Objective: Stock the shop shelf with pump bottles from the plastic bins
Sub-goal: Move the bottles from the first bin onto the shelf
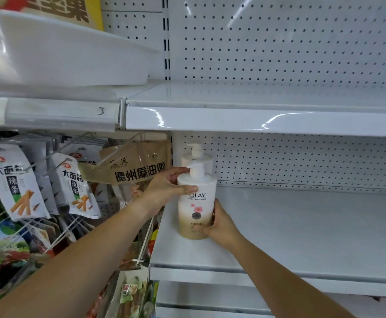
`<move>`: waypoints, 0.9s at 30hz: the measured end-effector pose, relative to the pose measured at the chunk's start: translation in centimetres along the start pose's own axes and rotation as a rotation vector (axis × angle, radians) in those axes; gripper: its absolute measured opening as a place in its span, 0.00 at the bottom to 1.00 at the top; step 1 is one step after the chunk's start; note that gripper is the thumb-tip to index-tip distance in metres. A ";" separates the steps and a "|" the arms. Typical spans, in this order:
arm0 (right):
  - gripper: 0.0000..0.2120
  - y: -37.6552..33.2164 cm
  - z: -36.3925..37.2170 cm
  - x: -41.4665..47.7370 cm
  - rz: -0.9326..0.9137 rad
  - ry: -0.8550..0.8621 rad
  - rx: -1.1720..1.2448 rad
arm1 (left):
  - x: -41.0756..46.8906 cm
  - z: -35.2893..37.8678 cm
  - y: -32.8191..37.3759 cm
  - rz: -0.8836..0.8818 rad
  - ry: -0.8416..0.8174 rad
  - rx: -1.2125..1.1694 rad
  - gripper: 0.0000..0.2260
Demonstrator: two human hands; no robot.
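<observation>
The bottle (196,203) is just left of the frame's centre, upright at the left end of the shelf (302,226), and its base seems to rest on the board. The left hand (164,189) grips its shoulder, with the thumb curled across the front above the label and the fingers round the back. The right hand (219,223) holds the lower right side, thumb pinching near the base.

The bottle is a smooth, glossy, rigid plastic cylinder and probably full, so it is likely fairly heavy and a little slippery. The body is the place to hold it. The pump head is thin and would likely twist or snap if used as a handle.

A rear bottle (197,157) stands close behind, so a push backwards could knock it over. The upper shelf (256,120) hangs not far above the pump heads, leaving little room to lift. To the right, the board is bare through to the frame's edge, with the front lip below. On the left, hanging packs (15,180) crowd the next bay. A white bin (61,49) sits in the upper left.
</observation>
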State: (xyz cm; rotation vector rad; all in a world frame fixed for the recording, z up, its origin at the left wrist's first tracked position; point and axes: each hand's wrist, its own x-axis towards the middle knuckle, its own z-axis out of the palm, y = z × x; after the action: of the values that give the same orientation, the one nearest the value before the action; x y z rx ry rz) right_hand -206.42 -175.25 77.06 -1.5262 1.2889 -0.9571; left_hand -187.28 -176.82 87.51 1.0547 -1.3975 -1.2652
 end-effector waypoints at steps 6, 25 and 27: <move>0.41 0.3 0.0 0.6 0.007 -0.023 -0.040 | 0.0 -0.2 0.0 0.023 -0.023 0.001 0.23; 0.40 0.7 0.1 0.4 -0.008 -0.031 -0.089 | -0.3 -0.6 -1.2 0.073 -0.069 0.016 0.21; 0.40 0.8 0.1 0.4 -0.005 -0.025 -0.104 | -0.3 -0.6 -1.3 0.075 -0.069 0.018 0.21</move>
State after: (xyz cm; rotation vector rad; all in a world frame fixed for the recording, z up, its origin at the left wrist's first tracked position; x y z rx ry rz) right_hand -206.55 -175.67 76.26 -1.6167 1.3357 -0.8831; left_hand -186.64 -176.75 86.15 0.9696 -1.4893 -1.2465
